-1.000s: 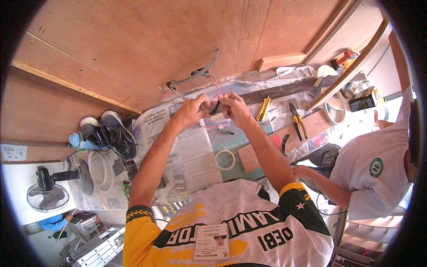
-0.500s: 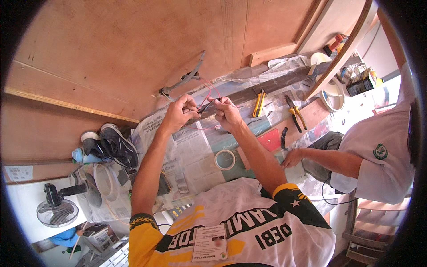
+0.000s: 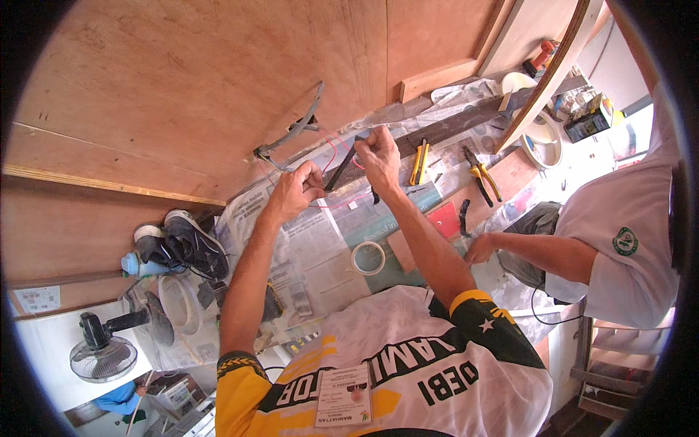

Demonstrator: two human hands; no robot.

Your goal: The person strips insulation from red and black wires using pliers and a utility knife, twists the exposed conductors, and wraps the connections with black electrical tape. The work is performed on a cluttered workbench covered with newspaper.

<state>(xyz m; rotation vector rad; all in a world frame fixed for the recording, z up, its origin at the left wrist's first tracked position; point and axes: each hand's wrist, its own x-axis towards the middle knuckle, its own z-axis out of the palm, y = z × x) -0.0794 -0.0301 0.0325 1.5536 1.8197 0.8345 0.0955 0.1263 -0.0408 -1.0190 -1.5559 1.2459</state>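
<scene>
A short black strip, apparently electrical tape (image 3: 341,169), stretches at a slant between my two hands. Its lower end is pinched in the closed fingers of my left hand (image 3: 297,192). Higher up and to the right, my right hand (image 3: 380,159) grips the other end between thumb and fingers. Thin red wires (image 3: 334,151) loop behind the strip and run toward the grey cable (image 3: 300,125) that comes out of the wooden panel. Whether any wire is also held in my fingers is hidden.
Right of my hands lie a yellow cutter knife (image 3: 420,162), yellow-handled pliers (image 3: 480,180) and a red piece (image 3: 443,220). A tape roll (image 3: 368,258) rests on the newspaper-covered surface. A co-worker's hand (image 3: 480,249) is at the right; shoes (image 3: 193,244) stand at the left.
My hands have drawn apart, the right one moving up and to the right. The black strip now shows stretched out between them.
</scene>
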